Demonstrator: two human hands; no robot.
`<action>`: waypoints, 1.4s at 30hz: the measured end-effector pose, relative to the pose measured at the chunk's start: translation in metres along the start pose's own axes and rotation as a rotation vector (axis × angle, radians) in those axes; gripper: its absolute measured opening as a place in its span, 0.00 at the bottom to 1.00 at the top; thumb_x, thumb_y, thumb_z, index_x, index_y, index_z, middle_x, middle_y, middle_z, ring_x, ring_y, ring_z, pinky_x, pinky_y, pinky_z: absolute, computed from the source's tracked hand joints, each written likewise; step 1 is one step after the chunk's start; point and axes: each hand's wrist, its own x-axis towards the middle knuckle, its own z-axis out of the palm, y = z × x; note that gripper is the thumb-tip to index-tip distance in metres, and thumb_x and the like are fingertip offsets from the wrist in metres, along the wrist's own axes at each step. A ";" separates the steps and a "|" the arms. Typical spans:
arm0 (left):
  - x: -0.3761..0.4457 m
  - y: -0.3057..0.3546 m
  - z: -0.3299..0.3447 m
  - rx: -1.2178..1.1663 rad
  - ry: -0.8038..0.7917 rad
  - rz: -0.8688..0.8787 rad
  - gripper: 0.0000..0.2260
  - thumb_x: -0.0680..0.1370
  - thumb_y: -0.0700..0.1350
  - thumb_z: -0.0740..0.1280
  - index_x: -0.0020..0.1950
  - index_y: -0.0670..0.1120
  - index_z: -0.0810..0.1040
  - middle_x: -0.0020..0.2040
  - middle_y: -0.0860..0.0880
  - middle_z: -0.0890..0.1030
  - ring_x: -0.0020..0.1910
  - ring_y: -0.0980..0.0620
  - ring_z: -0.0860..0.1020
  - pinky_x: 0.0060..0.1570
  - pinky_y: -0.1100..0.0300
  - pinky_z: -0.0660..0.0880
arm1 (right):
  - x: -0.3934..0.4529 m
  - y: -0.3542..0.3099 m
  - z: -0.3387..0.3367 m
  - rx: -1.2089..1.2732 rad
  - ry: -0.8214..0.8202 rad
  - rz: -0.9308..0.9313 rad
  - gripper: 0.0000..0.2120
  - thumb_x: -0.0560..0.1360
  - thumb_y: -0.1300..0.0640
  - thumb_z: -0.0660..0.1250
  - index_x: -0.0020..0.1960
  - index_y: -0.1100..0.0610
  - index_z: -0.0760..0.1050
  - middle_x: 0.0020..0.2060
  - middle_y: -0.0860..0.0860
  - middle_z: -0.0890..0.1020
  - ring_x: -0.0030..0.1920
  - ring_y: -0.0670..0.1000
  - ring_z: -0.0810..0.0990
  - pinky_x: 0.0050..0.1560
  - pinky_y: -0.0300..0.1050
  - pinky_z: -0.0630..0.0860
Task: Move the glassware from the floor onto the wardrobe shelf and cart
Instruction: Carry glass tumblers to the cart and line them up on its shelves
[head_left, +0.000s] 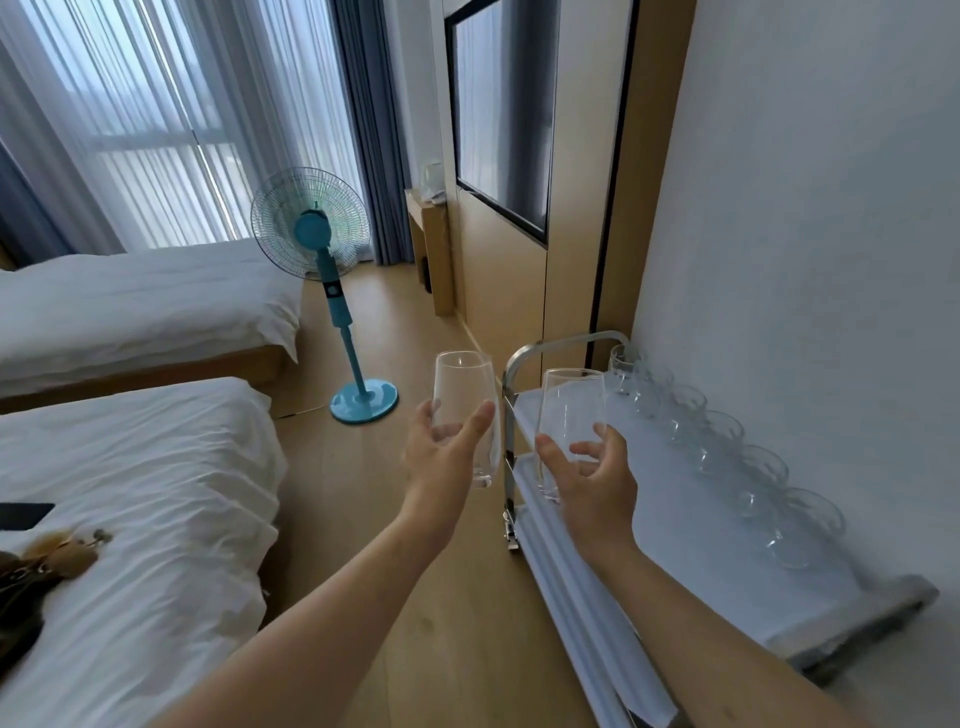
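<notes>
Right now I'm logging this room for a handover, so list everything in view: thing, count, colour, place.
Held glasses: two, clear; one in the left hand, one in the right.
Cart glasses: a row, count unclear, clear, along the wall on the cart top.
Cart: one, metal frame, white shelves, right.
Fan: one, teal, on the floor by the beds.
Beds: two, white, left.
Curtains: blue, beside sheer white ones at the window.
Screen: one, dark, on the wood wall.
Left hand: grips a glass.
Right hand: grips a glass.
</notes>
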 end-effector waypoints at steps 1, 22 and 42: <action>0.014 -0.002 -0.003 0.001 -0.012 -0.003 0.43 0.65 0.71 0.75 0.75 0.56 0.65 0.53 0.55 0.82 0.56 0.52 0.80 0.58 0.44 0.78 | 0.007 0.001 0.011 -0.006 0.004 0.001 0.37 0.71 0.36 0.73 0.73 0.52 0.65 0.54 0.46 0.78 0.47 0.40 0.79 0.52 0.46 0.78; 0.313 -0.087 -0.051 0.147 -0.360 -0.199 0.44 0.57 0.72 0.77 0.68 0.60 0.69 0.54 0.54 0.80 0.52 0.52 0.82 0.56 0.48 0.80 | 0.099 0.056 0.234 -0.139 0.215 0.347 0.42 0.66 0.35 0.76 0.73 0.50 0.63 0.58 0.47 0.77 0.51 0.45 0.78 0.49 0.43 0.74; 0.464 -0.267 0.046 0.365 -0.570 -0.525 0.36 0.61 0.59 0.82 0.65 0.56 0.74 0.55 0.51 0.82 0.50 0.50 0.84 0.41 0.49 0.84 | 0.191 0.243 0.321 -0.094 0.147 0.763 0.50 0.59 0.27 0.76 0.74 0.43 0.61 0.64 0.47 0.76 0.61 0.47 0.78 0.56 0.57 0.81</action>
